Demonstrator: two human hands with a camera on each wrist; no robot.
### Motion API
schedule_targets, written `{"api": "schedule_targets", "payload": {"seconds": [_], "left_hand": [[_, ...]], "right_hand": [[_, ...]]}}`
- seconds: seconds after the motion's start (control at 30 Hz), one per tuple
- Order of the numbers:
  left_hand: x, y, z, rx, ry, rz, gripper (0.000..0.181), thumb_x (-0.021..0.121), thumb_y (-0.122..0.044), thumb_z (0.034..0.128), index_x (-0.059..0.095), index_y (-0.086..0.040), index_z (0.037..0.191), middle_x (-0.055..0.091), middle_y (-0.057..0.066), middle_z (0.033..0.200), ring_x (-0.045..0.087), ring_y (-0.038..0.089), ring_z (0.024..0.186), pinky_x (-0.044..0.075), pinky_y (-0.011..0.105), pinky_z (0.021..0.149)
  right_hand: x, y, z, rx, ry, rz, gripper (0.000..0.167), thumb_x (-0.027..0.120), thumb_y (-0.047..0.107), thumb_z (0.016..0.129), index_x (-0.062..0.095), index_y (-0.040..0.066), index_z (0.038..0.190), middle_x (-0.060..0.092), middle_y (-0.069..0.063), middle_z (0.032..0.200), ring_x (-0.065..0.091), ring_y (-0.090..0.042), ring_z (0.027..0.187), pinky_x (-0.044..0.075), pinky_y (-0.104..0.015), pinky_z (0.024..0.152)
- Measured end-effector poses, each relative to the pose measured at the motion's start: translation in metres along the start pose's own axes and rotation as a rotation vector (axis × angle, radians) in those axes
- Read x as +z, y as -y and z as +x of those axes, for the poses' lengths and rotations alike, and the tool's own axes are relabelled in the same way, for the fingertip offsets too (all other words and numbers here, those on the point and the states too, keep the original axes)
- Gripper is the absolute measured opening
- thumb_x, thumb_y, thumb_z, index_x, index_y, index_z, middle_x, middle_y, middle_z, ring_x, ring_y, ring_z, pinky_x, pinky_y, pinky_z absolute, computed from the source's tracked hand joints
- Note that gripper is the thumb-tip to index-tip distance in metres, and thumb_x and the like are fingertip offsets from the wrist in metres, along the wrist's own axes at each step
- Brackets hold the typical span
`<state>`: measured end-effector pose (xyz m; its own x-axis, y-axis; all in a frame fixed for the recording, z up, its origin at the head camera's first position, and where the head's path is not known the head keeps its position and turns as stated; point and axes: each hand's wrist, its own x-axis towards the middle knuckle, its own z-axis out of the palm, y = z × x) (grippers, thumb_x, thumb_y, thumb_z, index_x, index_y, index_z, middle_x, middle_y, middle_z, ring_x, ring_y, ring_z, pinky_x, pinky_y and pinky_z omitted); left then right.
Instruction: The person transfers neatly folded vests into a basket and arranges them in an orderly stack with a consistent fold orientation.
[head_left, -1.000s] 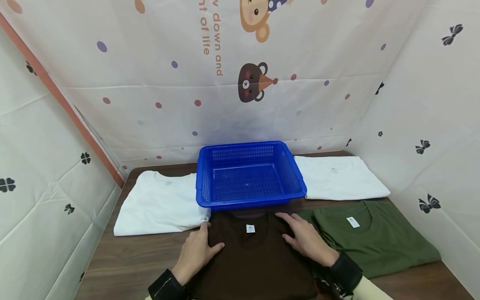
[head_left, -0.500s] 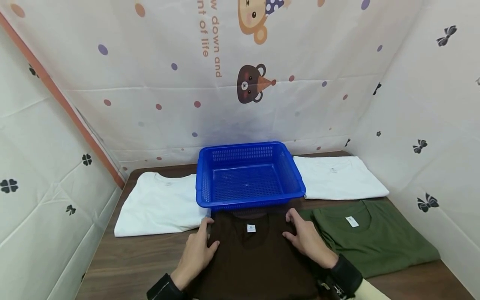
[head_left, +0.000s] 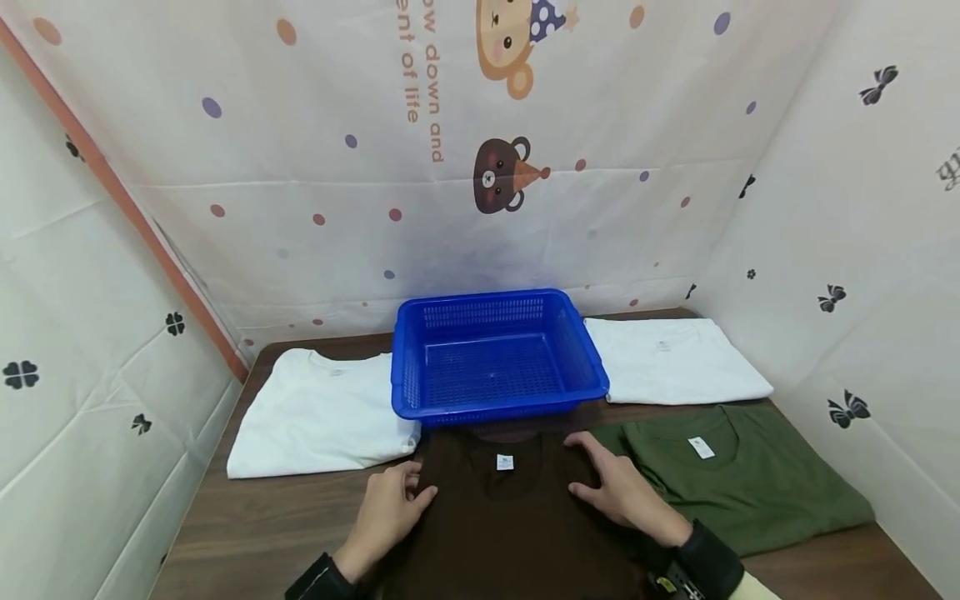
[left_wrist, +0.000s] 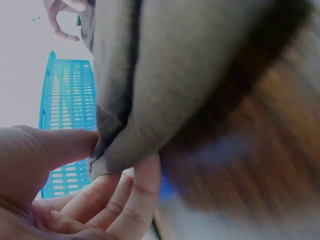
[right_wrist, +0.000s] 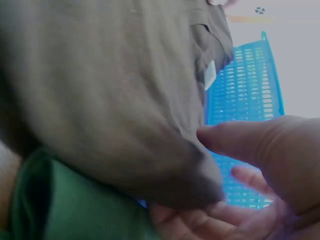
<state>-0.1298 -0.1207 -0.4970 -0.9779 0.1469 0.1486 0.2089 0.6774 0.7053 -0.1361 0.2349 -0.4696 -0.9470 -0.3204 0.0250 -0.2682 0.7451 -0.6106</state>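
A folded dark brown shirt [head_left: 510, 533] with a white neck label lies in front of the blue basket [head_left: 491, 367]. My left hand [head_left: 386, 512] pinches its left edge; in the left wrist view the thumb is on top of the brown cloth [left_wrist: 150, 90] and the fingers are beneath. At the shirt's right edge is my right hand [head_left: 626, 496]. The right wrist view shows that thumb on the upper side of the cloth [right_wrist: 125, 110], with fingers [right_wrist: 200, 222] curled under it.
A folded white shirt [head_left: 322, 417] lies left of the basket, another white shirt [head_left: 675, 358] to its right. A folded green shirt [head_left: 750, 475] sits beside the brown one on the wooden table [head_left: 240, 533]. Patterned cloth walls [head_left: 300, 167] stand behind and at both sides.
The left fingers have drawn in from lying extended on the brown shirt's edge to a curled pinch. The right hand has shifted slightly, its fingers also more bent than at first. The basket stays put.
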Motion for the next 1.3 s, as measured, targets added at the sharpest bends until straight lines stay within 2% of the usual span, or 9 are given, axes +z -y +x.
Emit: {"api": "schedule_targets", "payload": {"seconds": [0.13, 0.23, 0.37, 0.47, 0.57, 0.67, 0.83, 1.03, 1.3], "left_hand": [[0.001, 0.001, 0.000, -0.008, 0.063, -0.015, 0.038, 0.086, -0.013, 0.0827, 0.072, 0.002, 0.114, 0.076, 0.004, 0.088, 0.068, 0.010, 0.073, 0.057, 0.030, 0.066], [0.002, 0.003, 0.000, 0.009, 0.096, -0.004, 0.047, 0.088, -0.012, 0.0801, 0.069, 0.002, 0.121, 0.075, 0.003, 0.091, 0.069, 0.015, 0.079, 0.057, 0.032, 0.069], [0.001, 0.006, 0.000, 0.054, 0.096, -0.007, 0.052, 0.087, -0.009, 0.0802, 0.067, 0.003, 0.126, 0.075, 0.004, 0.092, 0.071, 0.019, 0.082, 0.058, 0.034, 0.071], [-0.003, 0.008, -0.001, 0.081, 0.088, -0.022, 0.049, 0.085, -0.007, 0.0829, 0.066, 0.001, 0.128, 0.076, 0.005, 0.092, 0.072, 0.020, 0.082, 0.059, 0.035, 0.072], [-0.007, 0.009, -0.006, 0.084, 0.084, -0.041, 0.048, 0.083, -0.006, 0.0851, 0.066, -0.001, 0.130, 0.076, 0.008, 0.095, 0.073, 0.020, 0.083, 0.059, 0.033, 0.071], [-0.012, 0.009, -0.011, 0.075, 0.073, -0.072, 0.047, 0.081, -0.004, 0.0866, 0.066, -0.003, 0.131, 0.076, 0.012, 0.102, 0.074, 0.022, 0.085, 0.059, 0.028, 0.070], [-0.020, 0.004, -0.018, 0.082, 0.010, -0.128, 0.044, 0.081, -0.004, 0.0872, 0.066, -0.006, 0.129, 0.074, 0.017, 0.109, 0.075, 0.027, 0.089, 0.059, 0.025, 0.071], [-0.027, 0.000, -0.024, 0.107, -0.089, -0.165, 0.042, 0.083, -0.001, 0.0833, 0.066, -0.008, 0.121, 0.079, 0.010, 0.094, 0.076, 0.020, 0.080, 0.059, 0.025, 0.067], [-0.037, -0.006, -0.026, 0.083, -0.095, -0.246, 0.039, 0.081, 0.001, 0.0844, 0.066, -0.006, 0.120, 0.079, 0.002, 0.091, 0.075, 0.011, 0.077, 0.058, 0.020, 0.064]], "right_hand": [[0.004, -0.003, 0.000, -0.041, 0.059, 0.045, 0.044, 0.073, 0.005, 0.093, 0.064, 0.014, 0.135, 0.067, -0.004, 0.079, 0.050, -0.005, 0.052, 0.044, -0.025, 0.054], [0.005, -0.005, -0.001, -0.018, 0.098, 0.092, 0.036, 0.069, 0.004, 0.096, 0.071, 0.016, 0.129, 0.049, 0.005, 0.053, 0.031, -0.003, 0.040, 0.034, -0.022, 0.044], [0.003, -0.007, 0.000, -0.039, 0.103, 0.096, 0.033, 0.067, 0.004, 0.098, 0.074, 0.016, 0.127, 0.044, 0.010, 0.048, 0.026, 0.000, 0.038, 0.031, -0.020, 0.040], [0.000, -0.008, -0.002, -0.103, 0.076, 0.075, 0.032, 0.067, 0.004, 0.098, 0.074, 0.015, 0.127, 0.058, 0.006, 0.059, 0.027, 0.002, 0.039, 0.034, -0.020, 0.043], [-0.003, -0.009, -0.008, -0.181, 0.024, 0.056, 0.033, 0.069, 0.004, 0.096, 0.074, 0.016, 0.127, 0.076, -0.003, 0.092, 0.039, 0.004, 0.048, 0.043, -0.020, 0.054], [-0.005, -0.009, -0.016, -0.239, -0.039, 0.064, 0.034, 0.071, 0.004, 0.095, 0.074, 0.016, 0.127, 0.076, -0.006, 0.113, 0.046, 0.006, 0.056, 0.046, -0.022, 0.060], [-0.008, -0.006, -0.028, -0.309, -0.145, 0.092, 0.036, 0.073, 0.002, 0.093, 0.075, 0.017, 0.126, 0.077, -0.006, 0.108, 0.042, 0.008, 0.052, 0.046, -0.020, 0.053], [-0.014, 0.003, -0.035, -0.324, -0.240, 0.105, 0.039, 0.078, 0.002, 0.089, 0.076, 0.020, 0.124, 0.078, -0.003, 0.109, 0.045, 0.007, 0.054, 0.044, -0.017, 0.050], [-0.021, 0.014, -0.036, -0.320, -0.316, 0.153, 0.040, 0.079, -0.002, 0.087, 0.077, 0.019, 0.120, 0.077, 0.001, 0.108, 0.048, 0.004, 0.057, 0.044, -0.016, 0.051]]}}
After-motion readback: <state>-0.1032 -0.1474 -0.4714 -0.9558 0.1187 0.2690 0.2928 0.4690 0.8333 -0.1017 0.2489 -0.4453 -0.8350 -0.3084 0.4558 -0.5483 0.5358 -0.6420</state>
